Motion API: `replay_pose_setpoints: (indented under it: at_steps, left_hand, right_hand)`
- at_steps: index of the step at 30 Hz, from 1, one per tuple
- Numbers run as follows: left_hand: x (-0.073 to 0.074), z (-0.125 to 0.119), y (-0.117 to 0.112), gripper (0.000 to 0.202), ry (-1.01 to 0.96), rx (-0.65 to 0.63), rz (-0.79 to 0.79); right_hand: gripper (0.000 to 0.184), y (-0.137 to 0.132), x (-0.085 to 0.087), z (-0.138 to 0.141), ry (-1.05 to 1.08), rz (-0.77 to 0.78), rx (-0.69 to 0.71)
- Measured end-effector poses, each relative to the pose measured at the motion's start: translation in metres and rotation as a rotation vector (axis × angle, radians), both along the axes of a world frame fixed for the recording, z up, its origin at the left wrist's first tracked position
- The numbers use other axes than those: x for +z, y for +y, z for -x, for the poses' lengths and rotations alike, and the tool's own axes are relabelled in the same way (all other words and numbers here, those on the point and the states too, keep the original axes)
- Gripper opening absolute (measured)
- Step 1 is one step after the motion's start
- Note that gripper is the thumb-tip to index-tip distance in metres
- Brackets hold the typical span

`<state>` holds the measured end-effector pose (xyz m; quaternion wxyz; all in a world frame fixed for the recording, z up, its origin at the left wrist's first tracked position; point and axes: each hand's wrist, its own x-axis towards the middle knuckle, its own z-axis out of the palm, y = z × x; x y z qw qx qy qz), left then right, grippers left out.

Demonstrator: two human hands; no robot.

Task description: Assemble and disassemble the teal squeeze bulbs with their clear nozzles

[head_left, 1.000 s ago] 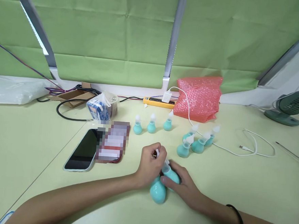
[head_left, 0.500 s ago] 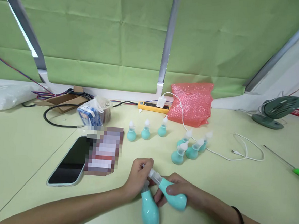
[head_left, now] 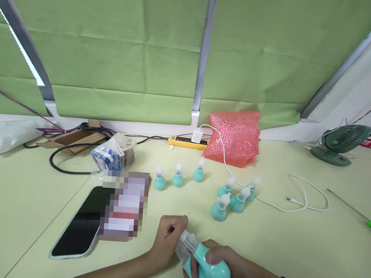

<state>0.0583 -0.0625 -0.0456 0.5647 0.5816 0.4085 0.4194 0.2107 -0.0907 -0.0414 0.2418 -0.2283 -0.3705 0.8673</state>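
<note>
the teal bulb looks like smooth, matt rubber with a clear plastic neck. the phone is glossy glass, and the pink bubble wrap is shiny plastic.

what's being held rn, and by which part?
One teal squeeze bulb, in both hands: the right hand wraps its round body, the left hand's fingers pinch its clear nozzle.

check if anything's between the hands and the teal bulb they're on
Nothing visible does. The right hand wraps the teal bulb and the left hand pinches its clear tip; the other bulbs stand farther back on the table, apart.
</note>
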Motion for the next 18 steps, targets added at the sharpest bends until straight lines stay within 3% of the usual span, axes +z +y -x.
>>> replay_pose_setpoints:
  at_steps: [4, 8, 13, 18]
  left_hand:
    - [-0.001, 0.005, 0.002, 0.054, -0.001, -0.200, 0.033]
    - [-0.002, 0.001, 0.003, 0.058, -0.077, -0.209, 0.257]
    - [-0.005, 0.001, 0.009, 0.063, -0.004, -0.288, 0.320]
    - [-0.008, 0.001, 0.009, 0.060, -0.065, -0.405, 0.422]
  right_hand:
    - [0.022, 0.013, 0.008, -0.006, -0.093, -0.130, 0.093]
    - [0.026, 0.022, 0.000, -0.013, -0.204, -0.114, 0.094]
    - [0.018, 0.024, -0.021, -0.023, -0.424, -0.118, 0.059]
    - [0.029, 0.025, -0.013, -0.022, -0.432, -0.176, 0.203]
